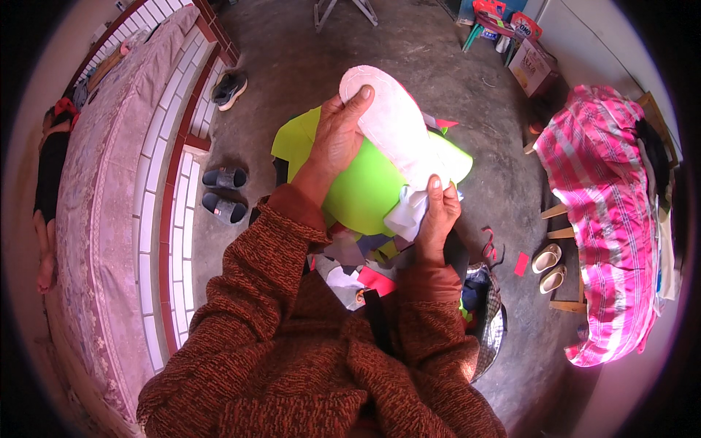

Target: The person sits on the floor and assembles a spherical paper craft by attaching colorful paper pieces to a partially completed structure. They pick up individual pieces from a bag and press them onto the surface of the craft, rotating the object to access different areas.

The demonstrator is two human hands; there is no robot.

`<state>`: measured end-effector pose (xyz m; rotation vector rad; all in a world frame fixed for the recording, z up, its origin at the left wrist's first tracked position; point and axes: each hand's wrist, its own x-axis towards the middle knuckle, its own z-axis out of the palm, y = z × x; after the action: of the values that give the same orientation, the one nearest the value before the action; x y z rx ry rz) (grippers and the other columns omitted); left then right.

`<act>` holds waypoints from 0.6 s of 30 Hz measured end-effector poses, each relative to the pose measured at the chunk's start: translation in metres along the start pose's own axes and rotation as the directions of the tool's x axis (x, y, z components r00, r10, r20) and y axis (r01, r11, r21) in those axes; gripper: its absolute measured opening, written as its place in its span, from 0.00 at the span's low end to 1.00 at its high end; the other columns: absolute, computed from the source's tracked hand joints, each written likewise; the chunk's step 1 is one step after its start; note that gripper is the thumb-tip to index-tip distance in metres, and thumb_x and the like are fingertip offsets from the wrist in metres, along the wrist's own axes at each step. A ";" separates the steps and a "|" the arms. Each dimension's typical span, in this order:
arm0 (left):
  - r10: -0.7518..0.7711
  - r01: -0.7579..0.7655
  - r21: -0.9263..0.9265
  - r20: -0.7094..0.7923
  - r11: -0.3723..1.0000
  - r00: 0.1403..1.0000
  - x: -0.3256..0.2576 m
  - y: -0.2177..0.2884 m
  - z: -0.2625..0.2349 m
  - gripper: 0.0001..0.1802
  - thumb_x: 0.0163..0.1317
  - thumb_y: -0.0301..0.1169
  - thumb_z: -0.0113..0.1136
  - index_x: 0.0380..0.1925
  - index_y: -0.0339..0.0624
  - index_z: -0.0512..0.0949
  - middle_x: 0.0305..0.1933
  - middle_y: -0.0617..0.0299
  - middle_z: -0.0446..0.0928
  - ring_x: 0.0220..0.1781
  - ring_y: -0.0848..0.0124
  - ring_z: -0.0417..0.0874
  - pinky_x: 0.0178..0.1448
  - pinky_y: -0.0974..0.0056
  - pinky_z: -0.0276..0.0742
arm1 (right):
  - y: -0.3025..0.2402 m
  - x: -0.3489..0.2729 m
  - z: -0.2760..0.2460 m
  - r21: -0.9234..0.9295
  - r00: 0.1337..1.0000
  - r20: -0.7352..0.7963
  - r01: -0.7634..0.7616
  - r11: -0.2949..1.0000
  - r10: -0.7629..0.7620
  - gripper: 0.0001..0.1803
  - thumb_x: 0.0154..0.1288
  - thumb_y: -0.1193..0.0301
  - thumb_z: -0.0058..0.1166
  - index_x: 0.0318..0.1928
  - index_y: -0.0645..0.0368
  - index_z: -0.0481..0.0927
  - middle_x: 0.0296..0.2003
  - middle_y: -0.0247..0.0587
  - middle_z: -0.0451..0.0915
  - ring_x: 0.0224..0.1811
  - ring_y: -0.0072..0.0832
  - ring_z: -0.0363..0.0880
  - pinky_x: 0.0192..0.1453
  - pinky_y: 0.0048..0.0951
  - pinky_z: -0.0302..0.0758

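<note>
Insole (pixel 391 124) lengthwise up-left to down-right

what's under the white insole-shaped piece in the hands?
Directly under the white insole-shaped piece lies a bright green sheet, held by the left hand and right hand. Below: mixed fabric scraps. The part of the sheet beneath the white piece is hidden.

A pale pink-white sole-shaped piece (pixel 391 120) is seen against a lime-green sheet (pixel 365 190); rust-brown knit sleeves (pixel 270 292) are shown, and a pink-and-white striped cloth (pixel 610 219) is draped.
</note>
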<state>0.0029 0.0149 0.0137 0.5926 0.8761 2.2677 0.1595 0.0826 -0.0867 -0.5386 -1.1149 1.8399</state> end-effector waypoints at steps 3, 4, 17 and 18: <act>0.039 -0.039 0.003 -0.022 0.999 0.999 0.002 -0.002 -0.003 0.15 0.62 0.37 0.60 0.41 0.35 0.77 0.40 0.59 0.80 0.42 0.71 0.80 0.51 0.64 0.75 | 0.002 0.002 0.002 0.026 1.000 -0.026 -0.011 1.000 0.011 0.14 0.66 0.62 0.54 0.38 0.63 0.80 0.32 0.34 0.80 0.29 0.18 0.75 0.36 0.22 0.72; 0.054 -0.054 0.010 -0.032 0.998 0.998 0.004 -0.003 -0.004 0.16 0.62 0.37 0.60 0.41 0.35 0.77 0.40 0.59 0.80 0.42 0.71 0.80 0.51 0.64 0.75 | 0.001 0.002 0.004 0.051 0.999 -0.040 -0.002 0.999 0.005 0.14 0.66 0.63 0.54 0.35 0.63 0.80 0.30 0.34 0.80 0.26 0.18 0.75 0.32 0.21 0.72; 0.069 -0.069 -0.050 -0.016 0.996 0.998 0.011 -0.007 -0.024 0.20 0.67 0.41 0.52 0.47 0.33 0.73 0.44 0.54 0.79 0.45 0.64 0.81 0.53 0.61 0.76 | -0.005 -0.003 0.004 0.155 0.996 0.009 -0.089 0.984 0.089 0.15 0.65 0.63 0.54 0.40 0.64 0.81 0.32 0.38 0.82 0.29 0.22 0.78 0.37 0.23 0.75; 0.055 -0.055 -0.064 -0.003 0.996 0.998 0.011 -0.007 -0.022 0.21 0.67 0.42 0.51 0.47 0.33 0.72 0.44 0.54 0.79 0.46 0.64 0.81 0.53 0.60 0.76 | -0.007 -0.003 0.005 0.156 0.996 0.009 -0.094 0.983 0.093 0.16 0.65 0.62 0.54 0.40 0.64 0.81 0.32 0.39 0.82 0.29 0.22 0.78 0.36 0.23 0.75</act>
<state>-0.0152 0.0166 -0.0046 0.5931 0.7930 2.3369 0.1608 0.0789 -0.0782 -0.5046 -0.9503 1.9902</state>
